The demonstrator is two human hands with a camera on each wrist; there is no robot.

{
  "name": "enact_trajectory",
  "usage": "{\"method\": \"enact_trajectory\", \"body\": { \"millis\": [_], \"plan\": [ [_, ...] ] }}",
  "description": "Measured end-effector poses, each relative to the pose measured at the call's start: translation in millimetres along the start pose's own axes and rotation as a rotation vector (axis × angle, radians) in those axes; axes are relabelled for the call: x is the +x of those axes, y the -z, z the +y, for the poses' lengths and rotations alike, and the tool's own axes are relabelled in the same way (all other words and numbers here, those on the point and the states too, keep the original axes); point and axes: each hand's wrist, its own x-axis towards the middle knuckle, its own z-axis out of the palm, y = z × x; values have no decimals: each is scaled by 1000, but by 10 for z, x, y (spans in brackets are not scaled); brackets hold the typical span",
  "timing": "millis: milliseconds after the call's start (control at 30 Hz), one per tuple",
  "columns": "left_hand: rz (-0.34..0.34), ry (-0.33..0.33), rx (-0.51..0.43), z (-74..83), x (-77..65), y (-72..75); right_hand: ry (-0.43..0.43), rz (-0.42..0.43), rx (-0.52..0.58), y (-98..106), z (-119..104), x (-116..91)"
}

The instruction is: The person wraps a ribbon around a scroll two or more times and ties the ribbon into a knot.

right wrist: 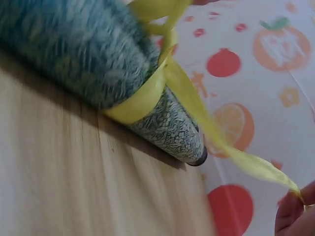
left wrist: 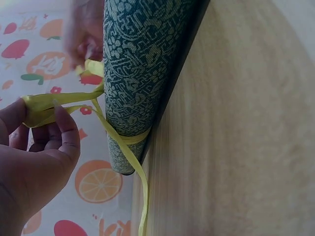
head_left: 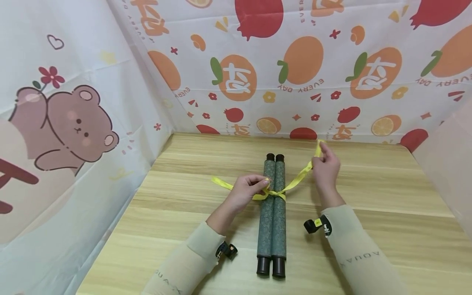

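- Hands: our left hand point(head_left: 246, 189) pinches the ribbon point(head_left: 297, 179) at the rolls point(head_left: 273, 213); right hand point(head_left: 326, 165) pinches its end.
- Risk: uneven pull may loosen the wrap.

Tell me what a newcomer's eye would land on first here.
Probably the yellow ribbon, tied round the two green patterned scrolls lying side by side mid-table. The left hand pinches a loop at the knot, and the right hand pulls the other end up and away. Behind, a fruit-print cloth lines the wall.
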Motion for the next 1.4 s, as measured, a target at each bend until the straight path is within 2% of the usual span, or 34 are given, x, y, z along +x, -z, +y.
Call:
{"method": "enact_trajectory", "body": {
  "millis": [133,200,300,367,433,500,567,633,733,833,967,1067,1200,1400],
  "plan": [
    [-2,-5,-4,-5,-8,0,223,-293,-314,-237,-120,-43],
    [-10,-11,-1,-3,-14,-1,321,-444,-417,-380,-178,-90],
    [-28,-13,10,2,-28,-3,424,-650,-506,-574,-241,-168],
    [-36,-6,22,9,-39,2,463,-772,-526,-677,-268,-220],
    [-44,1,36,6,-39,-1,430,-886,-489,-726,-289,-269],
    [-44,4,49,4,-34,-8,377,-952,-452,-728,-297,-306],
    [-42,2,55,1,-25,-11,313,-954,-409,-700,-298,-336],
    [-36,0,57,4,-21,-10,280,-918,-361,-651,-302,-360],
    [-24,11,42,7,-13,-7,270,-855,-277,-564,-299,-393],
    [-7,27,25,13,-3,-6,276,-834,-216,-461,-294,-428],
    [10,38,0,22,11,-18,276,-831,-237,-313,-284,-477],
    [5,48,-39,29,18,-27,308,-856,-287,-215,-268,-509],
    [-8,69,-91,47,20,-25,393,-881,-347,-159,-248,-541],
    [-58,97,-140,71,26,-15,502,-848,-365,-173,-250,-591]
  ]
}}
